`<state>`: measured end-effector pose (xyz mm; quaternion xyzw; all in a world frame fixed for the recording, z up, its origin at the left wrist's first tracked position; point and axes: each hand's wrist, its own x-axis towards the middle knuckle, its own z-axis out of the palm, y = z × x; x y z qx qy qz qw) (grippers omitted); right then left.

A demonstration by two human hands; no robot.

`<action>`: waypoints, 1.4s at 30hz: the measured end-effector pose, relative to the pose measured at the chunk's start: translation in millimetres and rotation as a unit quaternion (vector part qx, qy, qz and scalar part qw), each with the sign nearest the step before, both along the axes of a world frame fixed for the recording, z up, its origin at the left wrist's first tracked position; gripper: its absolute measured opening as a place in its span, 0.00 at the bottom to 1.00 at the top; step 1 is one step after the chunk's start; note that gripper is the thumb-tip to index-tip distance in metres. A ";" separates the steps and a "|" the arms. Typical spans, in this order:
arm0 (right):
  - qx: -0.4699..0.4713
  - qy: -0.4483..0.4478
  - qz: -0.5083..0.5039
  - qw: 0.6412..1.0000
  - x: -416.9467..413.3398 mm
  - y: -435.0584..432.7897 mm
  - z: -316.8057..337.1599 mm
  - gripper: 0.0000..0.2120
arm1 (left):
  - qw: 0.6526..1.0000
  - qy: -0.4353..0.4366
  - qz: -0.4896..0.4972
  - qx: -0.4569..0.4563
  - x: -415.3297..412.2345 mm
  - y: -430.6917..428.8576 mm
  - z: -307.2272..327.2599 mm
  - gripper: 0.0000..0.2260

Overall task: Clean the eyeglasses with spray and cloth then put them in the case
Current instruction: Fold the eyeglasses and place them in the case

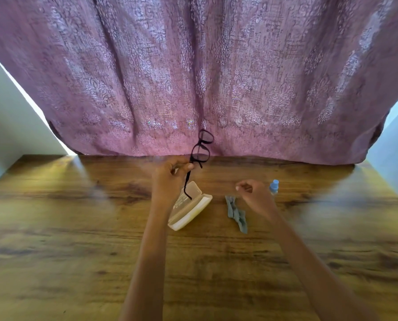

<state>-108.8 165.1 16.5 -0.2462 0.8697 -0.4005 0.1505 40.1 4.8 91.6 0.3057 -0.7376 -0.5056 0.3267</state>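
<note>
Left hand [170, 174] pinches black eyeglasses [201, 149] at hinge, lifted above bench [77, 228], lenses up, one temple hanging down over open cream case [188, 209]. Right hand [253, 193] curled, holding nothing, above crumpled grey-blue cloth [236, 213]. Spray bottle [274, 186] with blue cap behind right hand. Purple curtain [193, 77] behind bench.

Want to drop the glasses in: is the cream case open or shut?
Open: the cream hard-shell glasses case lies with its lid swung up; the black-framed eyeglasses, pinched in the left hand, are not inside.
</note>
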 end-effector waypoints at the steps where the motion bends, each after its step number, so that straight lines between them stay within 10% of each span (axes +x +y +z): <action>1: -0.026 -0.037 -0.008 0.999 -0.4 -1.7 4.3 0.10 | 0.999 -0.021 -0.016 -0.032 0.5 0.1 1.0 0.05; 10: -0.256 -0.260 -0.063 0.929 -11.9 -13.5 39.2 0.18 | 0.976 -0.059 -0.132 -0.165 12.7 -3.2 1.1 0.08; 22: -0.232 -0.249 -0.057 0.939 -19.4 -15.7 33.3 0.03 | 0.890 -0.066 -0.206 -0.402 28.9 -16.1 -13.7 0.07; 29: -0.246 -0.252 -0.071 0.933 -12.8 -20.7 23.8 0.08 | 0.991 -0.076 0.032 -0.105 32.5 3.0 -44.7 0.15; 42: -0.203 -0.222 -0.039 0.953 7.8 -21.7 25.0 0.06 | 0.977 -0.029 0.079 0.197 29.0 6.7 -54.8 0.08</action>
